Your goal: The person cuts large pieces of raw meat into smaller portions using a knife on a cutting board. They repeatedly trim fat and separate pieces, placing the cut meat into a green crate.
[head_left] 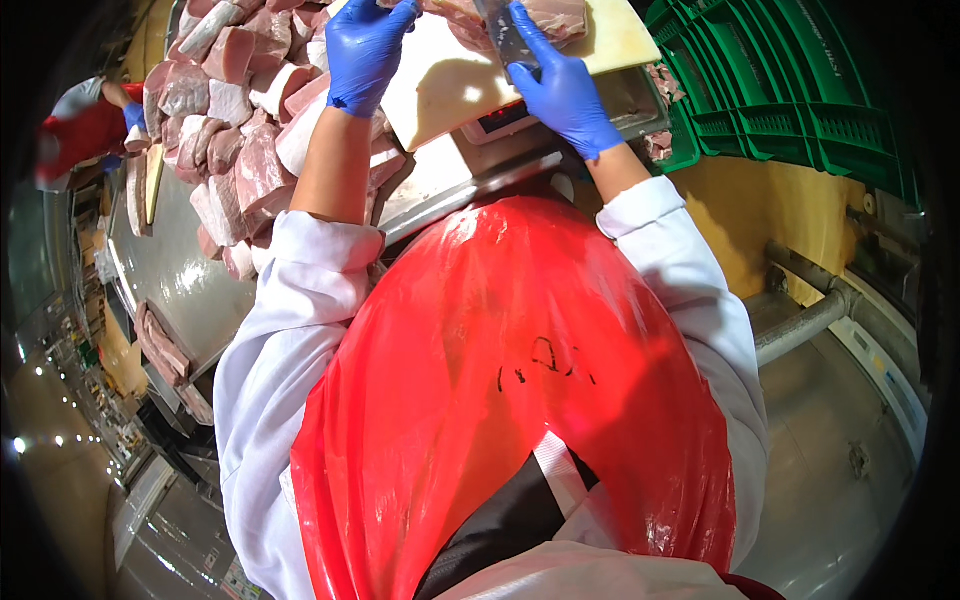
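Note:
At the top edge a piece of raw pink meat (555, 14) lies on a white cutting board (435, 105). My right hand (568, 98), in a blue glove, is closed round a knife, with the index finger stretched along it. The dark, speckled knife blade (500, 35) points up and away, against the meat. My left hand (362, 58), also blue-gloved, is at the board's left side, its fingers closed at the meat's left end. The upper frame edge cuts off part of that hand and of the meat.
Cut meat chunks (225, 120) are heaped on a steel table (190, 285) at left. A display (500, 120) sits under the board. Green crates (780, 90) stand at right, with meat scraps (660, 145) beside the board. Another person's red apron (85, 135) shows far left.

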Demonstrator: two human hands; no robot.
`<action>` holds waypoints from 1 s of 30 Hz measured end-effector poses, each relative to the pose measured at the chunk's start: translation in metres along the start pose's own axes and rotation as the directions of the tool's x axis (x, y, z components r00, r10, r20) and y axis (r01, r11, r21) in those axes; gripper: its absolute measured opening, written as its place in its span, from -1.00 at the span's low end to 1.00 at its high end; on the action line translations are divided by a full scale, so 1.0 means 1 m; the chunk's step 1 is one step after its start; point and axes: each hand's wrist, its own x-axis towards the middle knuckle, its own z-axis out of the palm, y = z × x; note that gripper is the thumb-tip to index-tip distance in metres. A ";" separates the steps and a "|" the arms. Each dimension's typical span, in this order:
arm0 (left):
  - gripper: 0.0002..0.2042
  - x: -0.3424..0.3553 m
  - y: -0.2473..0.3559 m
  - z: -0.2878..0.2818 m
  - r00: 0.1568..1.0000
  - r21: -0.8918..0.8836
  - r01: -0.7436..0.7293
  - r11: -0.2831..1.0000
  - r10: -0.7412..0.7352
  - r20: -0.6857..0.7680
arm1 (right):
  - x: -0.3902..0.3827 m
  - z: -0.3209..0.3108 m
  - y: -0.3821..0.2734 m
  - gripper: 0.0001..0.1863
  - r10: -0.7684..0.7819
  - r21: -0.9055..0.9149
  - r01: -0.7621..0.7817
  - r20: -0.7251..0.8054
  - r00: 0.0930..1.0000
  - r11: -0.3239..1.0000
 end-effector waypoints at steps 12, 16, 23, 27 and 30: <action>-0.94 0.015 -0.030 -0.067 1.000 -0.160 0.006 0.987 -0.009 -0.019 | -0.130 -0.001 -0.024 -0.23 0.038 -0.140 -0.042 -0.032 0.999 0.989; -0.94 0.018 -0.024 -0.064 0.998 -0.135 -0.043 0.990 0.049 0.039 | -0.020 0.034 -0.030 -0.24 -0.003 -0.160 -0.026 -0.176 0.984 0.987; -0.96 0.030 -0.020 -0.072 0.996 -0.191 -0.049 0.980 0.062 0.064 | -0.027 0.087 -0.045 -0.23 0.042 -0.376 -0.130 -0.233 0.972 0.918; -0.97 0.053 -0.027 -0.108 0.995 -0.179 -0.098 0.979 0.096 -0.024 | -0.112 0.066 -0.083 -0.19 0.361 -0.279 -0.334 0.049 0.931 0.900; -0.98 0.068 -0.033 -0.122 0.988 -0.235 -0.155 0.959 0.148 -0.047 | -0.134 0.051 -0.092 -0.21 0.282 -0.106 -0.277 0.034 0.959 0.955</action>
